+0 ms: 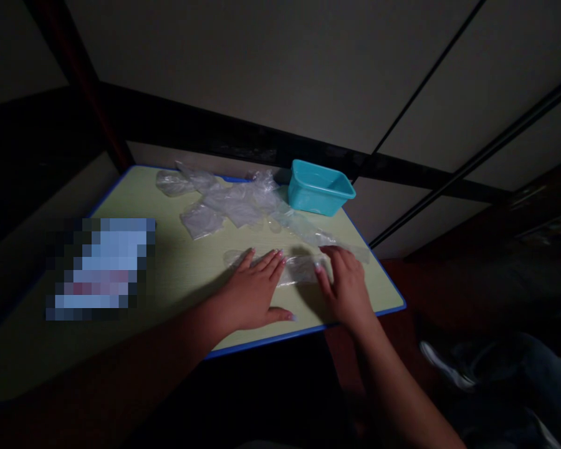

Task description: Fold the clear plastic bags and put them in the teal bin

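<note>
A clear plastic bag (300,270) lies stretched across the tabletop in front of me. My left hand (252,290) rests flat over its left part, fingers extended and thumb spread. At the bag's right end is my right hand (348,284), fingers bent and thumb held apart from the index finger; nothing shows gripped between them. Just beyond both hands, several crumpled clear plastic bags (236,202) lie in a loose heap, some overlapping. Another flattened bag (308,229) reaches from the heap toward my right hand.
A turquoise plastic basket (315,198) stands at the table's back right edge. A lit, pixelated screen (107,262) is on the left. The pale table (177,268) has a blue rim and meets a panelled wall. At lower right, a seated person's leg (509,368) shows.
</note>
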`<action>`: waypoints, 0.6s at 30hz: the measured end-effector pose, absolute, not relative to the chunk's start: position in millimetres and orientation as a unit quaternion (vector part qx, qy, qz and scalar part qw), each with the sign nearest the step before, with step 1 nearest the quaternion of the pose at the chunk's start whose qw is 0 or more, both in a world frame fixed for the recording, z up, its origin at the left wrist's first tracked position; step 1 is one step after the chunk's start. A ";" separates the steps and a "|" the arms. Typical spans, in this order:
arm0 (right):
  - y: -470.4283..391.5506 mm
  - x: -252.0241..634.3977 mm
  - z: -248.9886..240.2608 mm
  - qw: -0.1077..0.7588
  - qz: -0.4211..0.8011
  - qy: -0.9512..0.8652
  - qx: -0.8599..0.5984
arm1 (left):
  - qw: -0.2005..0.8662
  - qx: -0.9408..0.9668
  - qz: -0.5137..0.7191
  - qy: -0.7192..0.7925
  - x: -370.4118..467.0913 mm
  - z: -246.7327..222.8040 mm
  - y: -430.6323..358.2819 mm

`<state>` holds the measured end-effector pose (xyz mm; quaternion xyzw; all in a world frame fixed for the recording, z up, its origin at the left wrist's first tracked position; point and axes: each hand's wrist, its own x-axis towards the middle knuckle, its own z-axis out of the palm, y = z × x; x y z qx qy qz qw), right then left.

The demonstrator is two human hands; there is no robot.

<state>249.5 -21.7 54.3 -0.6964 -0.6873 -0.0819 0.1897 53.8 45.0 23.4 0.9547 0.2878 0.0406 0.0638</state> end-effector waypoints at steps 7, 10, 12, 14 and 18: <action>-42.2 203.8 44.1 0.075 0.085 -0.785 -0.610 | 0.061 0.956 0.019 0.287 51.7 22.0 46.1; -35.7 201.1 43.9 0.068 0.108 -0.774 -0.621 | 0.062 0.955 0.009 0.290 52.2 24.1 45.9; -32.9 202.6 44.2 0.062 0.116 -0.765 -0.631 | 0.062 0.954 0.014 0.292 52.9 24.7 45.3; -32.1 205.2 44.0 0.052 0.117 -0.754 -0.644 | 0.062 0.954 0.022 0.292 53.5 24.9 44.5; -34.2 210.7 42.2 0.030 0.107 -0.732 -0.672 | 0.058 0.953 0.029 0.297 54.1 24.1 43.0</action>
